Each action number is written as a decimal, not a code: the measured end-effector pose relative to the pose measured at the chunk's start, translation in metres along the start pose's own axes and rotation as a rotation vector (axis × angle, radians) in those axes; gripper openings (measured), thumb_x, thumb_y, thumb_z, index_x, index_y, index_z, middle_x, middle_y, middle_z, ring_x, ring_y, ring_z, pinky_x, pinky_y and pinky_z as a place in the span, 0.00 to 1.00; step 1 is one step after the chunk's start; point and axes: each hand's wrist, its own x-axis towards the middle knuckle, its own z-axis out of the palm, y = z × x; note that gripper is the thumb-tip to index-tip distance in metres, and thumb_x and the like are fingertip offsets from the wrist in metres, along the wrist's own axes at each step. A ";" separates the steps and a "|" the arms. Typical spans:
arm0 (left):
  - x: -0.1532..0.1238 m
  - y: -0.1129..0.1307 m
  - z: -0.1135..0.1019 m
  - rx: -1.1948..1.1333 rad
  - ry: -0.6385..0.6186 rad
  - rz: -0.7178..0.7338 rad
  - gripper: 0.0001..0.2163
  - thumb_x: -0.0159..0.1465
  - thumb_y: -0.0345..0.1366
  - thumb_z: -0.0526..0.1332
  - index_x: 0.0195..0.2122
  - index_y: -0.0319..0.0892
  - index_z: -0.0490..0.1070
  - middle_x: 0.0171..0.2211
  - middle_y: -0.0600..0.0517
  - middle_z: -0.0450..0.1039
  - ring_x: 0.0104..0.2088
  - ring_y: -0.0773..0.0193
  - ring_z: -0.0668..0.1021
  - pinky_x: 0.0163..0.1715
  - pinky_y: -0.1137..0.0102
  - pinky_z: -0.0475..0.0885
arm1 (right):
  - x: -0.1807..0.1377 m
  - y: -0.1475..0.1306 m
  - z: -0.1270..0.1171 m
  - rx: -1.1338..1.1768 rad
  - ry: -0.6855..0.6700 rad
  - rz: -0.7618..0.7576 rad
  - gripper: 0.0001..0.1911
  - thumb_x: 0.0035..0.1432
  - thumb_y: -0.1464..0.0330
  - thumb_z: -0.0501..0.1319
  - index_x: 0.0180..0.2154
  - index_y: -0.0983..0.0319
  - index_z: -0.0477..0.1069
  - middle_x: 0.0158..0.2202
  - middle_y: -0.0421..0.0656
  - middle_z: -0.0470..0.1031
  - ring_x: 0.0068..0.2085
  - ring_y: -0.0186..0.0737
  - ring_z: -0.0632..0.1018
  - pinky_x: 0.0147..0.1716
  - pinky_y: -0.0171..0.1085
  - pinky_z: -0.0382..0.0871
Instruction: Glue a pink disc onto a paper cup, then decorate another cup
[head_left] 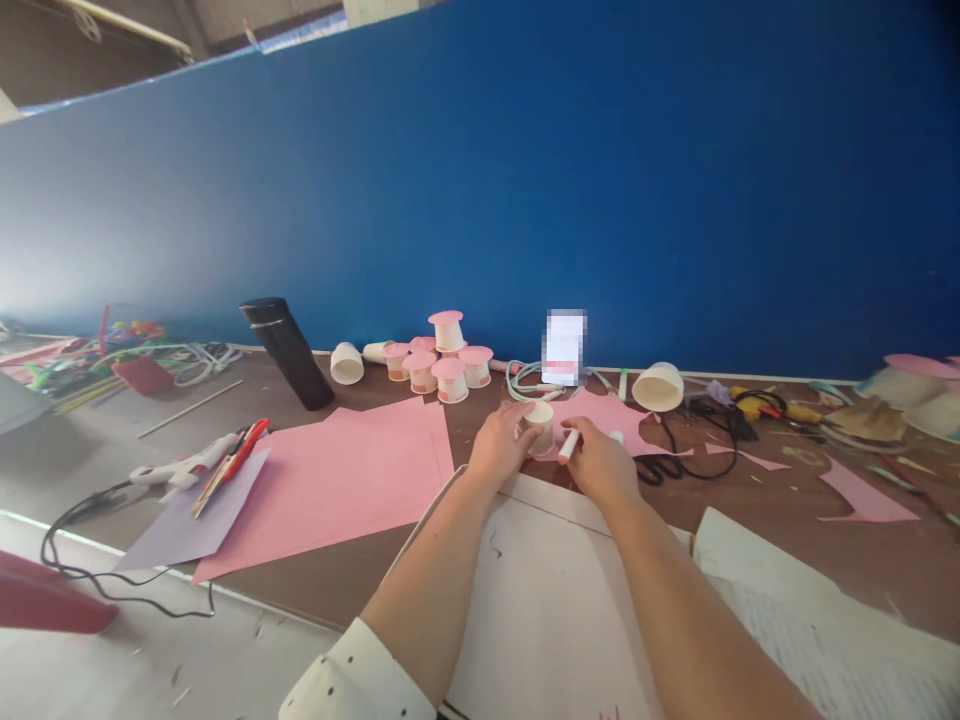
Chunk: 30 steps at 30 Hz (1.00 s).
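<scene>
My left hand (501,440) is closed around the side of a small white paper cup (541,432). Between the fingers of my right hand (602,462) is a white marker with a pink end (568,446), held just right of the cup and apart from it. Another short white piece (616,437) shows by the right knuckles, too small to name. Behind both hands lies a cut sheet of pink paper (600,408). A stack of small cups with pink paper discs on top (450,378) stands to the left, one cup raised above the others.
A phone (564,348) leans at the blue partition (480,180). Left are a black flask (289,355), pink sheets (352,470), a red box cutter (244,452) and a glue gun (184,468). Loose cups (658,388), cables and paper scraps (862,492) lie right. Below is a white board (555,590).
</scene>
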 end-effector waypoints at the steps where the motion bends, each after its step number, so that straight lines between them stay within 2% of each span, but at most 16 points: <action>1: 0.000 0.000 0.000 0.001 0.004 0.000 0.18 0.61 0.38 0.59 0.53 0.45 0.69 0.49 0.48 0.72 0.47 0.58 0.73 0.50 0.64 0.66 | -0.001 -0.003 0.000 -0.026 -0.020 0.027 0.19 0.54 0.63 0.56 0.49 0.51 0.67 0.37 0.43 0.78 0.39 0.48 0.77 0.33 0.40 0.64; 4: 0.001 -0.001 0.002 0.009 0.016 -0.009 0.18 0.61 0.37 0.59 0.53 0.45 0.69 0.48 0.48 0.72 0.46 0.58 0.73 0.50 0.64 0.66 | -0.001 -0.007 -0.001 -0.064 -0.049 0.042 0.19 0.56 0.58 0.53 0.49 0.50 0.66 0.35 0.43 0.77 0.36 0.47 0.76 0.31 0.38 0.61; 10: 0.001 0.001 0.001 0.018 -0.002 -0.003 0.18 0.62 0.39 0.58 0.53 0.44 0.68 0.47 0.47 0.72 0.45 0.59 0.73 0.47 0.65 0.68 | -0.002 -0.007 0.001 -0.111 -0.029 0.034 0.17 0.58 0.64 0.49 0.47 0.51 0.67 0.36 0.44 0.77 0.37 0.45 0.76 0.30 0.37 0.59; 17: 0.002 0.002 0.001 0.039 -0.012 0.005 0.18 0.63 0.39 0.57 0.54 0.44 0.68 0.51 0.47 0.70 0.47 0.59 0.72 0.48 0.65 0.68 | -0.001 -0.003 0.004 -0.088 -0.022 0.026 0.16 0.58 0.66 0.49 0.46 0.51 0.68 0.32 0.43 0.77 0.34 0.45 0.76 0.30 0.37 0.60; 21: 0.002 0.001 0.001 0.034 -0.011 0.004 0.18 0.63 0.39 0.56 0.54 0.44 0.68 0.52 0.48 0.70 0.48 0.59 0.72 0.49 0.65 0.67 | 0.000 0.001 0.005 0.016 0.026 0.013 0.16 0.58 0.65 0.51 0.45 0.53 0.70 0.34 0.44 0.77 0.35 0.45 0.77 0.30 0.37 0.62; 26: 0.002 0.000 0.002 0.017 -0.002 -0.037 0.18 0.62 0.39 0.57 0.54 0.46 0.69 0.54 0.49 0.69 0.50 0.58 0.72 0.51 0.65 0.67 | 0.006 0.006 0.001 0.379 0.135 0.000 0.20 0.60 0.57 0.50 0.49 0.57 0.69 0.33 0.43 0.78 0.30 0.39 0.77 0.35 0.37 0.66; 28: 0.002 -0.001 0.002 0.011 -0.009 -0.053 0.18 0.62 0.39 0.58 0.54 0.47 0.69 0.54 0.49 0.69 0.51 0.58 0.71 0.51 0.65 0.66 | 0.007 0.007 -0.004 0.412 0.182 0.009 0.23 0.58 0.52 0.52 0.44 0.59 0.73 0.31 0.44 0.78 0.30 0.40 0.76 0.35 0.38 0.66; 30: 0.002 -0.001 0.001 0.004 -0.020 -0.064 0.18 0.62 0.39 0.58 0.54 0.47 0.68 0.55 0.49 0.69 0.52 0.58 0.71 0.52 0.65 0.66 | 0.007 0.007 -0.010 0.397 0.202 0.022 0.25 0.55 0.49 0.52 0.35 0.61 0.77 0.28 0.45 0.77 0.31 0.42 0.75 0.35 0.38 0.65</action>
